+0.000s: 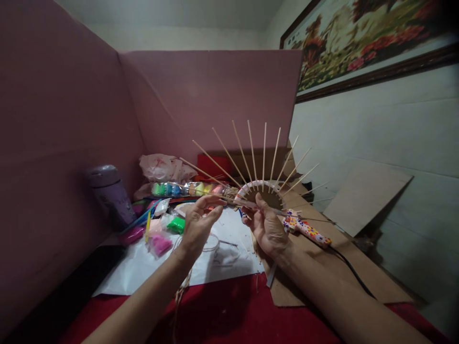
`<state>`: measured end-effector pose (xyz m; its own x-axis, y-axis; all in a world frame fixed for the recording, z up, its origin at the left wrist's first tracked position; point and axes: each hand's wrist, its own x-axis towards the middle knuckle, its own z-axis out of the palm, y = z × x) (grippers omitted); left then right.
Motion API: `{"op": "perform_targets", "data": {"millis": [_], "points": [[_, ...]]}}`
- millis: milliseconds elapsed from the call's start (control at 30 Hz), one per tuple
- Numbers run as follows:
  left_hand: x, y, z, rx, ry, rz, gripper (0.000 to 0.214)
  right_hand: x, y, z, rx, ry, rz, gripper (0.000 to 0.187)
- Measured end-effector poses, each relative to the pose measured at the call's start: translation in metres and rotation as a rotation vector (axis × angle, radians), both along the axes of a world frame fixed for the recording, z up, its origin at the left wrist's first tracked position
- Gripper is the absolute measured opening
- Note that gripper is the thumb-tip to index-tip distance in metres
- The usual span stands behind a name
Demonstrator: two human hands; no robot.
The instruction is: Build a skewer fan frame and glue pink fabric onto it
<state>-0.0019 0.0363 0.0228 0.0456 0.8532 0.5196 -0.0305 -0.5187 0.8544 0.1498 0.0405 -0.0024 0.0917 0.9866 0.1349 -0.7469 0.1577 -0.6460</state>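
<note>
My right hand (267,229) grips a half-round cardboard piece (274,198) near its straight lower edge, thumb on its front face. Thin wooden sticks (264,153) fan outward from the piece, several of them, and a pale striped band (247,189) runs along its curved rim. Left of it is my left hand (201,222), its fingers stretched toward the lowest left sticks, with a gap between thumb and forefinger. I see nothing clearly held there. A flower-patterned glue gun (310,231) with a black cord lies just right of my right hand.
White paper (125,272) covers part of the red cloth (218,315); cardboard (347,267) lies at right. Bagged coloured clay (177,224), packed clay pots (172,189), a purple bottle (109,196) and loose cord (182,289) are at left. Pink panels (215,91) stand behind.
</note>
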Motion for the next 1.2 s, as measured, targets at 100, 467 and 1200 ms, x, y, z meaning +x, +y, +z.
{"op": "perform_targets", "data": {"millis": [100, 467, 1200], "points": [[-0.001, -0.005, -0.005, 0.022, 0.018, 0.037, 0.018, -0.004, -0.004, -0.002, -0.041, -0.019, 0.002, 0.017], [-0.001, -0.016, -0.016, -0.075, -0.137, 0.017, 0.013, -0.014, -0.013, -0.007, 0.004, -0.081, 0.083, 0.023], [-0.012, -0.015, -0.015, -0.036, -0.107, 0.133, 0.012, -0.017, -0.011, -0.01, -0.072, -0.074, 0.132, 0.017]]}}
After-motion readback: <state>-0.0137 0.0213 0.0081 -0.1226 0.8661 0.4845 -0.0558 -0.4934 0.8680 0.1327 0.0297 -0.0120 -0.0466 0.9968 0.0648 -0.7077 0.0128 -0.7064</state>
